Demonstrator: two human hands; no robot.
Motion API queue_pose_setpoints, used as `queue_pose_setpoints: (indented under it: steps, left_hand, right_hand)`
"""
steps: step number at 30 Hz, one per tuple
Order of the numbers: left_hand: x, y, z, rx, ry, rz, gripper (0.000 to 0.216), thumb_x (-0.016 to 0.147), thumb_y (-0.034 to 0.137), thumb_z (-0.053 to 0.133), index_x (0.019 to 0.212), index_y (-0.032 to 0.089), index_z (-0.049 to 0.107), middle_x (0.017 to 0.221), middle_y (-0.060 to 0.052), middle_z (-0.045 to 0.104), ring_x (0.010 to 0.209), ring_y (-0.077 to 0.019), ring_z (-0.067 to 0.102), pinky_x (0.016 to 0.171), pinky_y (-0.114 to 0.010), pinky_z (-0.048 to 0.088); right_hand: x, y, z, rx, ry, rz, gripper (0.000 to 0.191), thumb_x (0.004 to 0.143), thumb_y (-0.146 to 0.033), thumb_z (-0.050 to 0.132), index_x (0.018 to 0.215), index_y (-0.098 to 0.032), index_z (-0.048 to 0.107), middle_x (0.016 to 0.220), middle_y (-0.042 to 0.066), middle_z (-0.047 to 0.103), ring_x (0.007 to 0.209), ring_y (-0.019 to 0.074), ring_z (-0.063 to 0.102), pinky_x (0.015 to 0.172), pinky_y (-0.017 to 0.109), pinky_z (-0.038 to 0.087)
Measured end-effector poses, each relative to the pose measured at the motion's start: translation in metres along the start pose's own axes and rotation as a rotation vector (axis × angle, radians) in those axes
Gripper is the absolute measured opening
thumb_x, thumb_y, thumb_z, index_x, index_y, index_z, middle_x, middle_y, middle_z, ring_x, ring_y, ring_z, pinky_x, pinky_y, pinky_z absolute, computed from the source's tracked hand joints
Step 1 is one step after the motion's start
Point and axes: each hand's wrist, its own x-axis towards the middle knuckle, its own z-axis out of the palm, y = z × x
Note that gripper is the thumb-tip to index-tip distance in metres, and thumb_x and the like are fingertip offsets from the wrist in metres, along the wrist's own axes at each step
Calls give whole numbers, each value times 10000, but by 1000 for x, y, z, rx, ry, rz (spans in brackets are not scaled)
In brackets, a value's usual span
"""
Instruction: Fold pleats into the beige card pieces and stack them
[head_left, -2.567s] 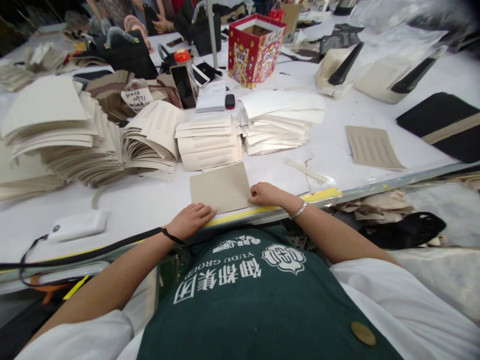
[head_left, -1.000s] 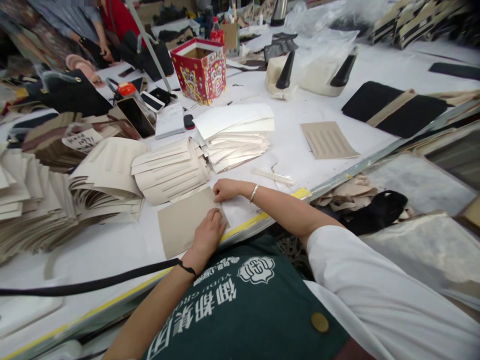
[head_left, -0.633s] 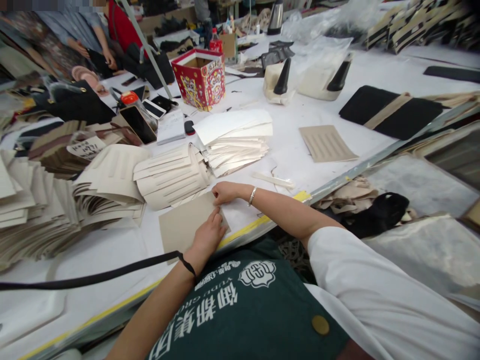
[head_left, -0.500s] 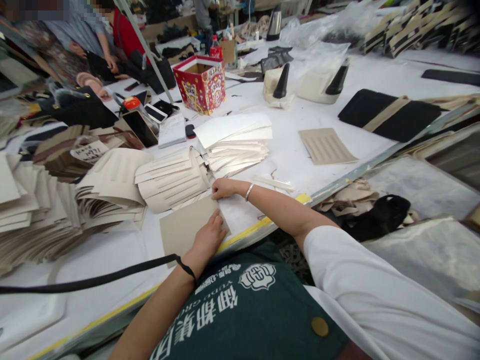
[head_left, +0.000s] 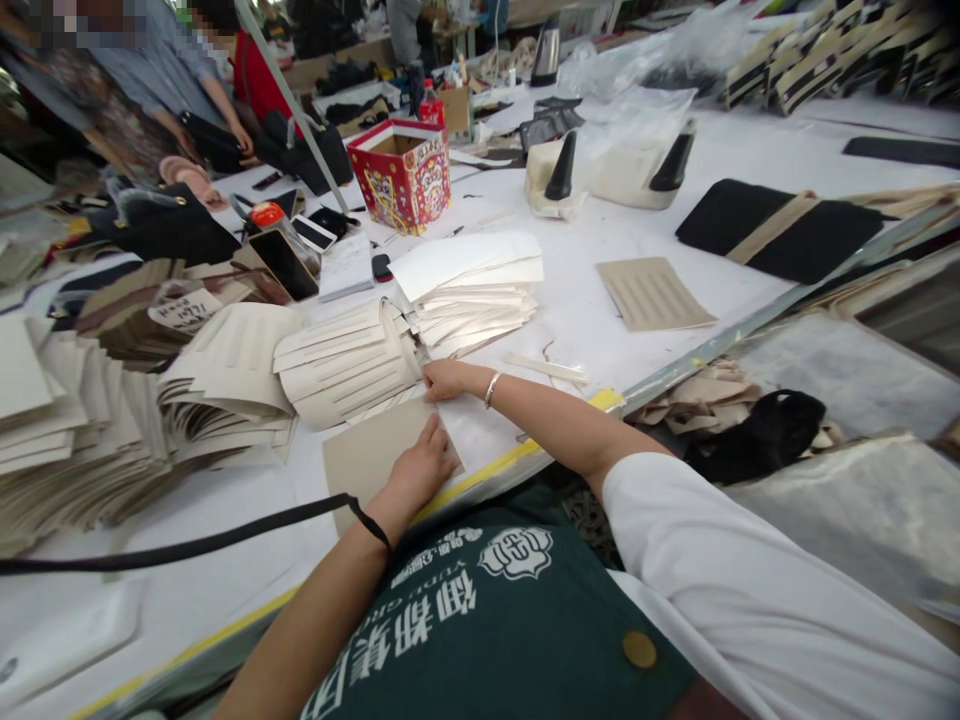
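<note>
A beige rectangular sheet (head_left: pixel 367 450) lies on the white table near its front edge. My left hand (head_left: pixel 421 462) rests flat on the sheet's right part, fingers stretched out. At the sheet's upper right corner, my right hand (head_left: pixel 444 380) is closed with the fingertips pinched down; what lies between them is hidden. Just beyond is a curled bundle of cream strips and sheets (head_left: pixel 349 360). Behind my right hand sits a stack of white sheets (head_left: pixel 469 285). A black strap (head_left: pixel 225 545) runs from my left wrist to the left edge.
Fanned beige sheets (head_left: pixel 75 420) fill the left side. A ribbed beige panel (head_left: pixel 655 293) and a black folded piece (head_left: pixel 780 230) lie to the right. A red patterned box (head_left: pixel 401 175) stands farther back. Other people stand at the far left. Yellow tape (head_left: pixel 495 460) marks the table edge.
Both hands keep nearly the same places on and beside the beige sheet. The view shifts slightly, and a person's arm at the far left has moved.
</note>
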Motion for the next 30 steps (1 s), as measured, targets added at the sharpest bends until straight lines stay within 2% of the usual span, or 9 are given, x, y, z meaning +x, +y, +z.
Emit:
queue_pose_setpoints:
  steps: [3,5,7,9,12,14,20,27,30]
  left_hand:
    - [-4,-5,2,-70,45,44,232,778,255,556,988,160,528,1397,-144,344,1027,-261,574,792,-377,501]
    - [-20,-15,7,-157,179,114,257,802,242,520,1047,164,514,1334,-128,429,1062,-226,545,841,-352,484]
    - [-47,-29,16,-190,389,149,283,845,214,442,1119,166,489,1240,-116,507,1067,-198,521,879,-344,460]
    - [-77,-44,29,-117,538,154,309,861,164,382,1149,167,493,1146,-111,557,1044,-199,510,900,-360,437]
    - [-111,-59,51,64,503,193,375,830,97,379,1167,184,517,1090,-103,580,1002,-223,506,884,-390,423]
    - [-118,-60,61,138,447,204,417,811,77,385,1193,186,512,1125,-109,566,1001,-235,501,873,-402,420]
    - [-108,-50,63,159,416,241,374,834,119,396,1187,151,515,1087,-130,569,977,-234,500,854,-398,437]
    - [-149,-97,63,78,585,91,278,881,268,397,1068,186,586,1006,-105,603,940,-211,540,843,-366,459]
    - [-143,-97,60,68,625,6,248,878,298,415,906,190,637,910,-89,629,872,-208,554,796,-372,458]
  right_hand:
    - [-4,-4,1,-15,161,130,476,738,-379,588,1092,-65,536,1020,183,631,912,251,591,727,289,443]
    - [-20,-10,9,1,300,178,432,825,-365,496,1147,-78,485,1016,166,627,918,236,582,744,294,431]
    - [-49,-19,26,-13,453,99,330,896,-291,375,1148,-109,487,1004,139,618,919,207,563,770,288,412]
    - [-84,-28,53,-59,526,-104,301,913,-215,314,1114,-140,525,994,117,601,916,186,535,790,282,391]
    - [-127,-44,98,-134,427,-424,262,876,-165,385,1055,-164,576,945,95,595,872,186,502,771,297,382]
    - [-137,-56,120,-158,392,-493,252,856,-152,421,1043,-165,590,943,99,592,867,194,483,765,319,377]
    - [-124,-78,128,-165,402,-423,277,849,-138,429,1080,-164,578,987,105,575,919,208,455,805,348,369]
    - [-145,-42,113,-188,382,-241,313,790,-65,458,1049,-160,607,992,105,593,909,205,485,825,325,392]
    - [-141,-49,112,-172,401,-170,285,807,-91,459,1027,-167,624,948,108,604,886,208,505,807,337,401]
